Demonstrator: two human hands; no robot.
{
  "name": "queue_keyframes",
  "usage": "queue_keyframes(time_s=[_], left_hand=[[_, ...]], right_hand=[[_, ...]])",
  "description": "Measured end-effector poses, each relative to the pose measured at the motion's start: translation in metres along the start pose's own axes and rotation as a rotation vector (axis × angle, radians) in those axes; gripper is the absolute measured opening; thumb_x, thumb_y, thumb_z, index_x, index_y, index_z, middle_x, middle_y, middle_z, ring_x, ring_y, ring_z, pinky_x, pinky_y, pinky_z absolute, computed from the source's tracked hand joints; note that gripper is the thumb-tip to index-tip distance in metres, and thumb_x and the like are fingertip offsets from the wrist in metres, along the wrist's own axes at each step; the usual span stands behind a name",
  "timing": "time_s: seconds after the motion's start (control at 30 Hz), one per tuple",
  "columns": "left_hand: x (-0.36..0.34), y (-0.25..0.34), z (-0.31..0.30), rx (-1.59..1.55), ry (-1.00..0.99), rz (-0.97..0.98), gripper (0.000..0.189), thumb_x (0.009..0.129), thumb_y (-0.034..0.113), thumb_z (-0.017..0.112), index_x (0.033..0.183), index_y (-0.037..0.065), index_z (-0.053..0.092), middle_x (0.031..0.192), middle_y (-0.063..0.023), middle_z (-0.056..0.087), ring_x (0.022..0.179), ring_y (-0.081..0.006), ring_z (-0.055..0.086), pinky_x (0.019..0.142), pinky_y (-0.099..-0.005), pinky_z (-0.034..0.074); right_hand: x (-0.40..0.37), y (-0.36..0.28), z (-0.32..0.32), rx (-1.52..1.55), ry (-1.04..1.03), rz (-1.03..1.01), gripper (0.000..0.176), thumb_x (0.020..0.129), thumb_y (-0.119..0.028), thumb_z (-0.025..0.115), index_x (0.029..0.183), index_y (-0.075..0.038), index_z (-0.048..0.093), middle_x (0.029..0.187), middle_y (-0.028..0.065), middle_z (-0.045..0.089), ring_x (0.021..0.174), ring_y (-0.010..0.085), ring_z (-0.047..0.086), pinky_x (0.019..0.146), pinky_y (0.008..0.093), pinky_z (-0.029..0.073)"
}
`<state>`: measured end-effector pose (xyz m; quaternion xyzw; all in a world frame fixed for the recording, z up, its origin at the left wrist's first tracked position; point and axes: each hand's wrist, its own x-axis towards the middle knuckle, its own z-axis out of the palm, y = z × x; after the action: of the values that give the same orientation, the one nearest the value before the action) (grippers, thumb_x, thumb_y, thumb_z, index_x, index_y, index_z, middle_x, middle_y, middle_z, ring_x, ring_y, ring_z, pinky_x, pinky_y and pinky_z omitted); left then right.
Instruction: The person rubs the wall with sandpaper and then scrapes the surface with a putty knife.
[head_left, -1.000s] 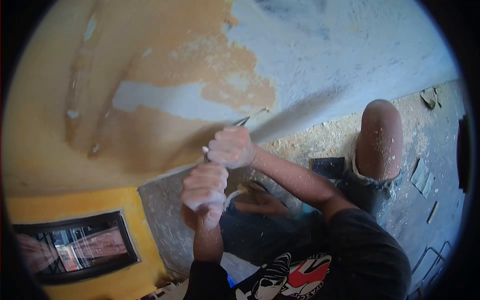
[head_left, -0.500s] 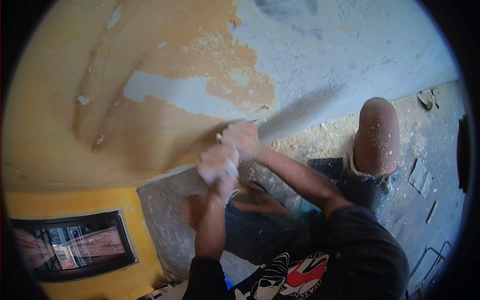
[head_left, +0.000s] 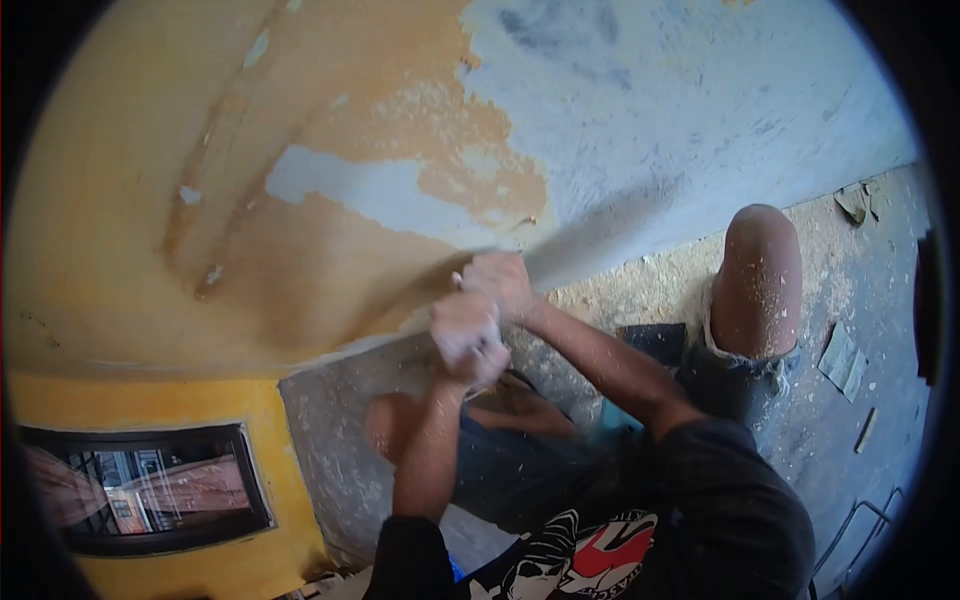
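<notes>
Both my hands are closed one behind the other, low against the wall (head_left: 360,270), at the lower border of a stripped pale patch (head_left: 350,185). My right hand (head_left: 500,283) is the closer one to the wall, its fingers wrapped round what looks like a scraper. Only a thin dark edge of that tool shows beside the knuckles; the rest is hidden. Just behind it, my left hand (head_left: 467,335) is a dusty fist on the same tool, slightly blurred. Tan and yellow paint surrounds the patch, and a bare whitish area (head_left: 680,110) spreads to the right.
Paint flakes (head_left: 640,285) litter the floor along the wall's foot. My bent knee (head_left: 762,270) is close to the wall on the right. A dark flat piece (head_left: 652,341), a grey-green scrap (head_left: 843,360) and a small stick (head_left: 866,430) lie on the floor. A dark-framed window (head_left: 150,490) is at lower left.
My two hands have moved together a little to the right and down in view, still closed. The view has shifted slightly, so the wall patches appear farther right.
</notes>
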<state>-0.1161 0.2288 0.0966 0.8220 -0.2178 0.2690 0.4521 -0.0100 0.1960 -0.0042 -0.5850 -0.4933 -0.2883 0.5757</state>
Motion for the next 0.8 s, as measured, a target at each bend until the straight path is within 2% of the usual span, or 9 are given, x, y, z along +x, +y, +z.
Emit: queue_keyframes(time_s=[0.07,0.1,0.27,0.4,0.5,0.57,0.67,0.73,0.8], left_hand=[[-0.014,-0.019,0.015,0.461,0.105,0.062,0.047,0.090,0.028,0.053,0.051,0.007,0.039,0.048,-0.0039,0.037,0.043,-0.0186,0.039,0.043,-0.0327,0.028],[-0.011,-0.021,0.009,0.085,-0.004,-0.190,0.040,0.084,0.021,0.058,0.051,0.006,0.040,0.048,-0.0054,0.037,0.042,-0.0194,0.038,0.043,-0.0333,0.028],[-0.025,0.007,0.031,0.133,-0.076,-0.115,0.036,0.078,0.018,0.064,0.051,0.006,0.042,0.048,-0.0073,0.038,0.041,-0.0225,0.040,0.043,-0.0340,0.029],[-0.037,0.018,0.027,0.309,-0.106,-0.007,0.036,0.075,0.020,0.069,0.051,0.008,0.045,0.048,-0.0083,0.045,0.044,-0.0274,0.049,0.046,-0.0369,0.038],[-0.032,0.028,0.035,0.442,-0.248,-0.003,0.029,0.074,0.023,0.070,0.052,0.011,0.054,0.054,-0.0081,0.056,0.050,-0.0261,0.059,0.051,-0.0358,0.047],[-0.039,0.020,0.065,0.416,-0.252,0.073,0.031,0.074,0.026,0.071,0.053,0.011,0.053,0.053,-0.0076,0.054,0.050,-0.0254,0.057,0.052,-0.0369,0.046],[-0.064,-0.002,0.116,0.444,-0.389,0.135,0.032,0.072,0.031,0.072,0.055,0.011,0.054,0.055,-0.0066,0.055,0.054,-0.0241,0.057,0.056,-0.0381,0.047],[-0.089,-0.019,0.143,0.494,-0.481,0.122,0.031,0.071,0.034,0.073,0.057,0.011,0.058,0.057,-0.0060,0.058,0.057,-0.0235,0.059,0.059,-0.0382,0.049],[-0.098,-0.034,0.168,0.558,-0.448,0.078,0.032,0.069,0.039,0.073,0.060,0.010,0.062,0.063,-0.0067,0.062,0.064,-0.0245,0.061,0.063,-0.0381,0.050]], right_hand=[[-0.014,-0.006,-0.002,0.015,0.086,-0.032,0.017,0.067,-0.024,0.066,0.067,-0.014,0.052,0.061,0.0016,0.047,0.058,0.0230,0.054,0.051,0.0372,0.045],[-0.021,0.004,-0.006,0.077,-0.071,0.028,0.017,0.065,-0.025,0.064,0.067,-0.014,0.051,0.063,0.0013,0.047,0.060,0.0226,0.053,0.051,0.0374,0.044],[-0.053,-0.005,-0.026,0.003,-0.311,-0.046,0.020,0.064,-0.027,0.064,0.074,-0.013,0.053,0.074,0.0030,0.049,0.066,0.0231,0.051,0.055,0.0366,0.044],[-0.088,-0.012,-0.065,0.088,-0.323,0.094,0.059,0.064,-0.041,0.071,0.110,-0.006,0.057,0.110,0.0202,0.054,0.101,0.0375,0.053,0.088,0.0413,0.044],[-0.168,0.017,-0.074,0.156,-0.375,0.474,0.077,0.073,-0.055,0.068,0.129,-0.004,0.052,0.128,0.0226,0.051,0.118,0.0405,0.048,0.099,0.0442,0.041],[-0.208,0.056,-0.064,1.339,-0.239,2.046,0.086,0.083,-0.067,0.057,0.139,-0.003,0.043,0.134,0.0207,0.050,0.120,0.0373,0.051,0.102,0.0444,0.040],[-0.130,0.022,-0.095,1.538,-0.729,1.795,0.090,0.088,-0.074,0.045,0.142,-0.002,0.042,0.131,0.0181,0.055,0.112,0.0296,0.057,0.099,0.0426,0.043],[-0.098,-0.007,-0.109,1.488,-0.603,1.585,0.076,0.093,-0.066,0.048,0.133,-0.002,0.054,0.114,0.0160,0.065,0.099,0.0234,0.062,0.089,0.0371,0.049],[-0.110,0.023,-0.116,0.813,-1.042,1.490,0.068,0.094,-0.060,0.050,0.132,-0.003,0.051,0.101,0.0138,0.066,0.093,0.0237,0.065,0.080,0.0396,0.052]])
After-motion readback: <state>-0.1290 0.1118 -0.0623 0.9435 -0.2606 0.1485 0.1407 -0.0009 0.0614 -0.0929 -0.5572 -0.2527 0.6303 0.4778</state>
